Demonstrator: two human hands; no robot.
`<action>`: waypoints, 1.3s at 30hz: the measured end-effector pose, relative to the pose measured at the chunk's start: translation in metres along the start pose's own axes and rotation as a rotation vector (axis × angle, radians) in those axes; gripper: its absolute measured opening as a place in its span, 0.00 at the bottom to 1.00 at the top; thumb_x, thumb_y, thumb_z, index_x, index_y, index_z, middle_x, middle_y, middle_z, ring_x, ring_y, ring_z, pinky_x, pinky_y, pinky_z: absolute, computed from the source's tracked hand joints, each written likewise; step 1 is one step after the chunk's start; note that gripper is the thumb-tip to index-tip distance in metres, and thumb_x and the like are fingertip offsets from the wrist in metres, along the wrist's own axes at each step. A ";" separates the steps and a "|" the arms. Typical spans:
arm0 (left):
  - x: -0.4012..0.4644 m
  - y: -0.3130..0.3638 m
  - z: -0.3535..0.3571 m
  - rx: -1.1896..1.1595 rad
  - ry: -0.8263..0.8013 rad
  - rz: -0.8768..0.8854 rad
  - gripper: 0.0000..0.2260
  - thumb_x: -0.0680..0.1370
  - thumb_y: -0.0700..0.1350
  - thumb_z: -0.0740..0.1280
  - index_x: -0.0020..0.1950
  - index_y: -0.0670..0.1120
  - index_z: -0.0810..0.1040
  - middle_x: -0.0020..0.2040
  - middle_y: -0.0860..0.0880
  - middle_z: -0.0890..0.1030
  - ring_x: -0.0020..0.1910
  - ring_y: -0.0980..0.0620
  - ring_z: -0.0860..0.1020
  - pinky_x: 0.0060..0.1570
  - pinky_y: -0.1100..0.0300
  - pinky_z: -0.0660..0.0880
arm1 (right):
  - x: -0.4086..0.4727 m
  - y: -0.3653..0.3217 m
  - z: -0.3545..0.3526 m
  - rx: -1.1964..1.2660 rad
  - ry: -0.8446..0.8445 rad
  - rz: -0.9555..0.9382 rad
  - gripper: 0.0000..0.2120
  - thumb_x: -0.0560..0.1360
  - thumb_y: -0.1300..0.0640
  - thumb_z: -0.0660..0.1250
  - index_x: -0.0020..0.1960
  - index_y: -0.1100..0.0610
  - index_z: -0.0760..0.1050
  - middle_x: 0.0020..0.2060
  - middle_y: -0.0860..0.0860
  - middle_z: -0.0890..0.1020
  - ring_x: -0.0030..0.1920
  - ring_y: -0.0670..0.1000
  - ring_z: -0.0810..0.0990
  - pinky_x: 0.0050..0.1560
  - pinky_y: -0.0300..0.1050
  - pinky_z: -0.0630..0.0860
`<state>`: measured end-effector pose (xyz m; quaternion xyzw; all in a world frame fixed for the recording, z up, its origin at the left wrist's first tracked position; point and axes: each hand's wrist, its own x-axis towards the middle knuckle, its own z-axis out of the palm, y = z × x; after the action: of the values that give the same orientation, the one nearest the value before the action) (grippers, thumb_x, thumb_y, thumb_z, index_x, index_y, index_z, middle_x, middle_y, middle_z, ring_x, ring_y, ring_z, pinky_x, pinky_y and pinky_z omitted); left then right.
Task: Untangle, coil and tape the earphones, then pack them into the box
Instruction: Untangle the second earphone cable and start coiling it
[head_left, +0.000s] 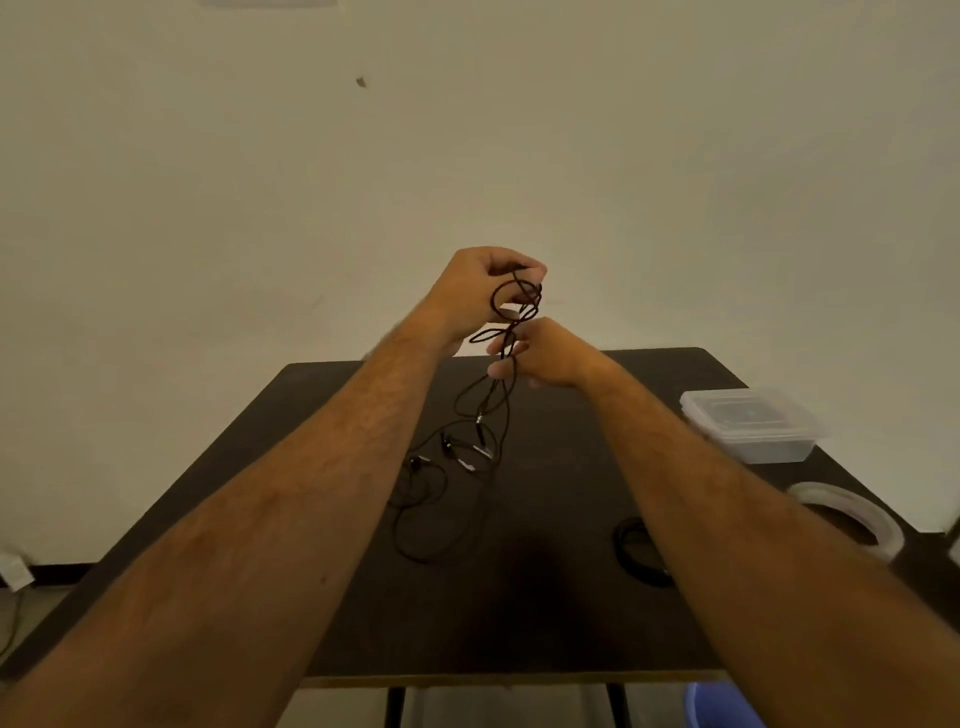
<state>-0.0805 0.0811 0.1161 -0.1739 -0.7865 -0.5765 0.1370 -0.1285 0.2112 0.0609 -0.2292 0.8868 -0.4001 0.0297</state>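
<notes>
Black tangled earphones (485, 415) hang from both raised hands down to the dark table (545, 613). My left hand (480, 293) is uppermost and pinches the looped top of the cable. Just below it, my right hand (540, 353) grips the cable strands. The earbuds and lower loops lie on the table's middle. A clear plastic box (750, 426) with its lid on stands at the table's right edge.
A roll of clear tape (852, 519) lies near the right edge, in front of the box. Another coiled black cable (639, 551) sits partly hidden under my right forearm. A blue bin (719, 706) is below the table's front. A pale wall rises behind.
</notes>
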 end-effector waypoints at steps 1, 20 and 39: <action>-0.003 0.000 -0.003 -0.055 -0.006 -0.005 0.05 0.78 0.38 0.69 0.52 0.44 0.82 0.43 0.49 0.83 0.45 0.54 0.82 0.42 0.61 0.79 | 0.000 -0.001 -0.002 0.005 0.022 -0.014 0.10 0.73 0.57 0.74 0.53 0.58 0.81 0.40 0.52 0.81 0.41 0.50 0.79 0.44 0.47 0.78; -0.027 -0.017 0.003 -0.003 -0.002 -0.185 0.11 0.79 0.37 0.67 0.59 0.49 0.76 0.46 0.51 0.84 0.41 0.55 0.83 0.34 0.62 0.74 | -0.026 -0.113 -0.078 -0.560 0.525 -0.485 0.05 0.74 0.58 0.71 0.48 0.57 0.82 0.42 0.50 0.83 0.42 0.48 0.76 0.44 0.42 0.72; -0.112 0.114 -0.012 0.102 -0.068 -0.047 0.14 0.81 0.32 0.58 0.63 0.43 0.75 0.57 0.40 0.83 0.47 0.48 0.83 0.43 0.55 0.79 | -0.165 -0.176 -0.108 -0.630 0.384 -0.458 0.05 0.76 0.55 0.71 0.43 0.51 0.75 0.29 0.42 0.76 0.38 0.50 0.82 0.42 0.44 0.76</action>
<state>0.0700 0.0877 0.1708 -0.1675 -0.8230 -0.5324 0.1054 0.0604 0.2557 0.2397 -0.3391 0.8814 -0.1414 -0.2968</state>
